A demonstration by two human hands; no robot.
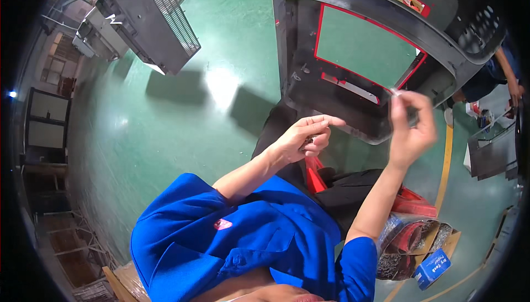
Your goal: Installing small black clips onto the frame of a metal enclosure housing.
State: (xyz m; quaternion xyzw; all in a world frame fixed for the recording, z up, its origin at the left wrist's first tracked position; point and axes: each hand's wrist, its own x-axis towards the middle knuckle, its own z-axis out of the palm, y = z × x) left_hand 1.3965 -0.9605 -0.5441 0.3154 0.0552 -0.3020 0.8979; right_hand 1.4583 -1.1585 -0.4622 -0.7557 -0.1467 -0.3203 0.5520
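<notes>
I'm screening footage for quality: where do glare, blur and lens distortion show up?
In the head view, white glare burns out part of the green floor; in the same view, the right hand is motion-blurred, the left hand sharper; that view also bends toward its black rim.

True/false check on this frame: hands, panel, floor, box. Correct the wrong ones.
1. The left hand has one finger extended. True.
2. The right hand rests flat on the floor. False: the right hand is raised, fingers bent.
3. The dark panel carries red edging. True.
4. The floor is red. False: the floor is mainly green.
5. The blue box is at the person's right. True.
</notes>
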